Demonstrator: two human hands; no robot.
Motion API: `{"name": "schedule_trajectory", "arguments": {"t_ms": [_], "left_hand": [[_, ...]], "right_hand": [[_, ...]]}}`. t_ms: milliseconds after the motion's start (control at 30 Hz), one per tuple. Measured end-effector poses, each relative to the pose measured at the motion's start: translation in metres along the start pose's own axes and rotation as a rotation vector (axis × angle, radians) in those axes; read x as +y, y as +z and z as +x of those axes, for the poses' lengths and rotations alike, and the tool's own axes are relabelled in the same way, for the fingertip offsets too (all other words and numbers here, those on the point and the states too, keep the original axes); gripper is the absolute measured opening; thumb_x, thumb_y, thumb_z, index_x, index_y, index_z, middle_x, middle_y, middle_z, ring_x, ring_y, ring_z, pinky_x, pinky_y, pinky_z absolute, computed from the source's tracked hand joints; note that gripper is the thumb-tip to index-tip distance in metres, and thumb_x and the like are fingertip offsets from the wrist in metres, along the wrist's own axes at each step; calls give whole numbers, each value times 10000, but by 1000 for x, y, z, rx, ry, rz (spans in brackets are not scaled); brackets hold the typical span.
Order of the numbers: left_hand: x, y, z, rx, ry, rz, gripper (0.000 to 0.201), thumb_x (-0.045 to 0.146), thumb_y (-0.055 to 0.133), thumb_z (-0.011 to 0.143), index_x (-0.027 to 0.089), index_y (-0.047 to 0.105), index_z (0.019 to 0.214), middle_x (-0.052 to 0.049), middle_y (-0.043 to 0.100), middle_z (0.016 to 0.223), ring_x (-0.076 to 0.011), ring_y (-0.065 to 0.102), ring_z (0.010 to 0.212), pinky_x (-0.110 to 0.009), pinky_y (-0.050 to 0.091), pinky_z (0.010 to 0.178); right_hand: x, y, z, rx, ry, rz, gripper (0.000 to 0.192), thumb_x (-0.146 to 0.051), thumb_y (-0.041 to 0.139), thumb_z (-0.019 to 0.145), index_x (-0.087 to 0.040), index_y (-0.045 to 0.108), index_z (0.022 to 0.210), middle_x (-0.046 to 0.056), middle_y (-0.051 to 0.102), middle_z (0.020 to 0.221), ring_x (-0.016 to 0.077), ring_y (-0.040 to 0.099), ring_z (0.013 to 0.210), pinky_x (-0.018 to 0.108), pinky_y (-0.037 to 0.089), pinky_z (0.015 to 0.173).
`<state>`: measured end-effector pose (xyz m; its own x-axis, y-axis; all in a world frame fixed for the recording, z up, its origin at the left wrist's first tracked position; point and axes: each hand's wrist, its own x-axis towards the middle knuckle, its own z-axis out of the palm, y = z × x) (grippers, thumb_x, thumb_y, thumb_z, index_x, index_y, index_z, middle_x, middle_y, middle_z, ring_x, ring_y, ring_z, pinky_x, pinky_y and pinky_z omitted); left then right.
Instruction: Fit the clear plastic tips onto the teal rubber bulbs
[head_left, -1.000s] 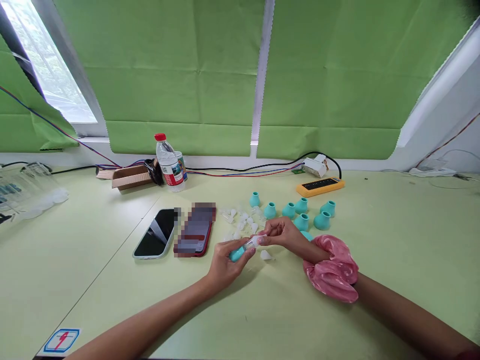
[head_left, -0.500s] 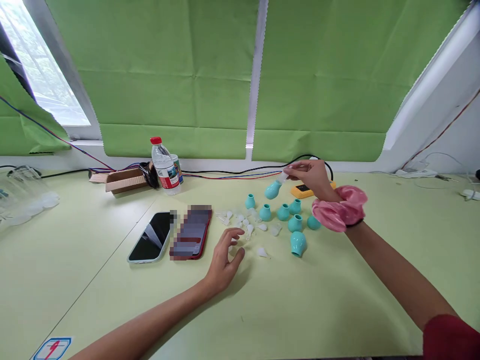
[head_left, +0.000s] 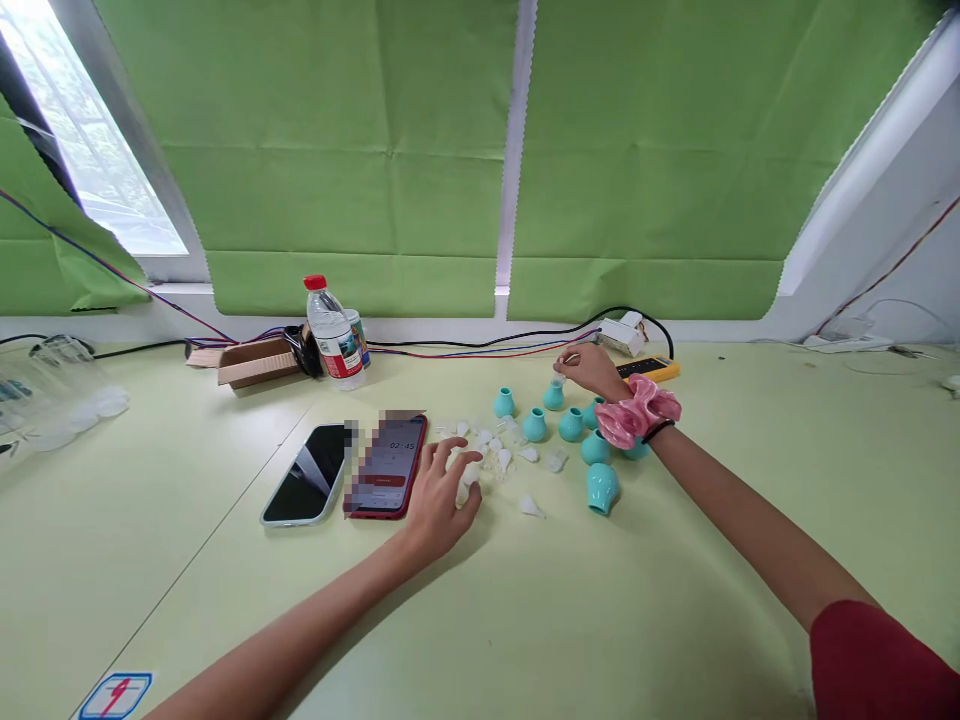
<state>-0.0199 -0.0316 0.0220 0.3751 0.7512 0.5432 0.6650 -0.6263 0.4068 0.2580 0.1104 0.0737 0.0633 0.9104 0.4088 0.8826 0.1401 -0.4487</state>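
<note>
A small clear piece [head_left: 558, 378] is gripped by the fingertips of the right hand [head_left: 591, 372], which are brought together at the mouth of an upright teal vase [head_left: 554, 397]; how deep the piece is seated cannot be told. This vase is set at the back of the group on the bench [head_left: 675, 590], and more teal vases [head_left: 535, 427] are gathered in front of it and to both sides, some partly covered by the right wrist and its pink scrunchie [head_left: 637, 412]. Nearest the bench's front edge, one vase [head_left: 602, 488] is turned with its mouth towards the viewer. Nothing is grasped by the left hand [head_left: 435, 505]: its fingers are parted and loosely curved beside scattered translucent pieces [head_left: 504, 458], a few of which are hidden by them. A red-cased phone [head_left: 386, 475] is placed just beside that hand, with a black-screened phone [head_left: 306, 477] further left. Behind these, a red-capped bottle [head_left: 341, 350] is stood near the wall.
</note>
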Motion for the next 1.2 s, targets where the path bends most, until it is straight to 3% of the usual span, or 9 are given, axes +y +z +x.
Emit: {"name": "schedule_trajectory", "arguments": {"t_ms": [200,333,400,467,567,667,833,1000,1200], "left_hand": [[-7,11,-5,-185,92,248,380,158,425,743,219,420,1118,-67,363,1220,-265,315,1054,-442,362,842],[-11,12,-2,-201,75,271,358,133,390,763,197,428,1113,-79,448,1136,-243,361,1013,-411,394,804],[-13,12,0,-207,68,268,343,123,385,768,188,443,1101,-80,505,1053,-236,387,977,-397,405,779],[-14,13,1,-205,72,256,331,112,387,772,190,459,1085,-73,543,991,-227,409,946,-383,411,764],[-17,15,1,-196,85,228,295,92,387,779,187,493,1038,-61,572,953,-210,434,916,-364,415,760],[-20,16,1,-166,89,197,260,89,390,787,185,514,993,-51,583,942,-202,440,908,-351,421,757],[-23,16,0,-134,101,242,242,92,386,794,182,525,971,-68,565,957,-212,438,927,-356,428,752],[-16,19,4,-102,230,389,332,79,388,787,196,469,1086,-91,461,1158,-270,363,1070,-439,348,854],[-4,28,17,-96,207,490,239,84,396,779,160,542,952,-123,454,1150,-310,360,1081,-523,283,853]], "right_hand": [[-7,-7,-10,118,-4,-56,334,-275,540,670,-139,572,974,92,607,965,226,550,878,345,409,784],[-41,-17,-45,336,-333,11,277,-221,486,727,-155,541,990,88,551,1067,228,468,1015,372,335,902],[-60,-15,-74,217,-498,71,243,-219,457,760,-167,537,983,84,568,1018,211,484,988,351,361,884],[-75,-7,-104,-11,-637,71,239,-228,436,785,-168,534,994,87,577,999,201,493,963,336,385,856],[-83,11,-140,-244,-773,-3,312,-277,477,774,-165,508,1064,100,504,1143,216,435,1041,363,368,877],[-79,26,-155,-307,-764,-108,325,-320,478,776,-176,514,1064,102,469,1186,248,367,1107,417,344,879],[-71,37,-155,-182,-632,-231,214,-246,418,808,-170,569,939,101,504,1150,255,422,1025,459,308,864],[-73,43,-153,-146,-556,-240,211,-197,389,814,-182,580,903,80,515,1120,248,436,989,421,341,817],[-76,39,-153,-125,-408,-249,373,-273,424,793,-180,449,1154,127,439,1156,263,405,1021,385,376,777]]}}
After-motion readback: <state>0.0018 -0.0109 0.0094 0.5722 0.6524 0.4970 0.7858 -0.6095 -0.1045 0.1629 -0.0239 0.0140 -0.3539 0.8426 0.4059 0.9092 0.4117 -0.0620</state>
